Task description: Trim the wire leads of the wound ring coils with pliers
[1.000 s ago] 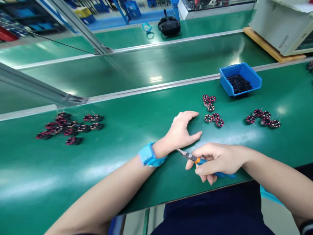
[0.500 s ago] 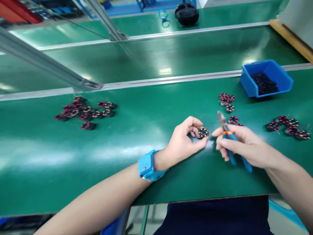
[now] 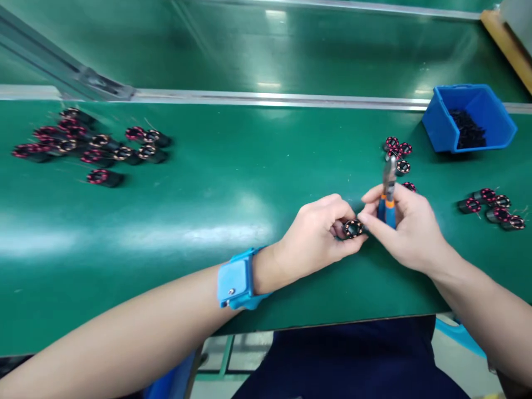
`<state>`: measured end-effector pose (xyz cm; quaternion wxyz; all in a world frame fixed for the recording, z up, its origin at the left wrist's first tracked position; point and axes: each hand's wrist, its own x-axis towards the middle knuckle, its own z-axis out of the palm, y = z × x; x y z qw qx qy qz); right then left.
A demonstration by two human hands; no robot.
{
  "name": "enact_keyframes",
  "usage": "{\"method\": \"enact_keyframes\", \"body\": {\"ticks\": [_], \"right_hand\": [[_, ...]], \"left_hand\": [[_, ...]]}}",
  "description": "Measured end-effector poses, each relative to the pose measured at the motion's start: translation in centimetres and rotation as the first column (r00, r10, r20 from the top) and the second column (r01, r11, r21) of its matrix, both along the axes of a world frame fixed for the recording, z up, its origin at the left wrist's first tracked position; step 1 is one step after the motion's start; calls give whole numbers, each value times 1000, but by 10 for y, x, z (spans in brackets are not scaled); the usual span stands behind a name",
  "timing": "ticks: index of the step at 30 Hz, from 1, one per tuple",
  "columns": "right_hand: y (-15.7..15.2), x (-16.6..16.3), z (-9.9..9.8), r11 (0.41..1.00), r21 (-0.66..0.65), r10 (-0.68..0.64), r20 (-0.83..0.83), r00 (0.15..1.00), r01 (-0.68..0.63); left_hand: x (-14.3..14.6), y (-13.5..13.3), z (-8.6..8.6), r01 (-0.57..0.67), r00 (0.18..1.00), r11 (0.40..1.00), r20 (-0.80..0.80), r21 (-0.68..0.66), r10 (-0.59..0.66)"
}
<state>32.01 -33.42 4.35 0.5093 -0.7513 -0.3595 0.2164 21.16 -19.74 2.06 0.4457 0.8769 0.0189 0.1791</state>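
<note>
My left hand point(image 3: 316, 235) pinches a small round black coil part point(image 3: 353, 228) with copper and pink windings, just above the green table point(image 3: 233, 205). My right hand point(image 3: 405, 224) grips blue-handled pliers point(image 3: 389, 191) with their jaws pointing up and away, and its fingertips touch the same coil part. The two hands meet near the table's front edge. A blue wrist strap point(image 3: 236, 279) sits on my left wrist.
A cluster of coil parts point(image 3: 398, 152) lies just beyond my right hand, another group point(image 3: 492, 206) at the right, and a larger pile point(image 3: 89, 145) at the far left. A blue bin point(image 3: 469, 117) of small black pieces stands at the back right. A metal rail point(image 3: 266, 98) borders a conveyor belt behind.
My left hand picked a coil part off the table and holds it. My right hand swung the pliers upright and came in to meet the part. The view tilted down.
</note>
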Motion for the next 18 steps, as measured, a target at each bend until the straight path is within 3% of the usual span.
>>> {"method": "enact_keyframes", "body": {"ticks": [2, 4, 8, 10, 15, 18], "right_hand": [[-3, 7, 3, 994, 32, -105, -29, 994, 106], [-6, 11, 6, 991, 28, -128, -92, 988, 131], [-5, 3, 6, 998, -35, 38, -228, 973, -48], [-3, 0, 4, 997, -21, 66, -225, 972, -72], [-5, 14, 1, 989, 70, -113, -197, 974, 129], [-10, 18, 5, 994, 34, -89, -258, 962, 101]], "left_hand": [[-1, 0, 0, 5, 999, 1000, -33, -5, -5], [-1, -1, 0, -13, 999, 1000, -35, -26, 12], [1, -3, -2, -50, 998, 996, 39, -74, 53], [1, -3, -3, -22, 998, 996, 50, -84, 26], [-1, -2, 0, 84, 996, 985, -30, -152, -89], [-2, -3, 0, 41, 996, 968, -68, -247, -59]]}}
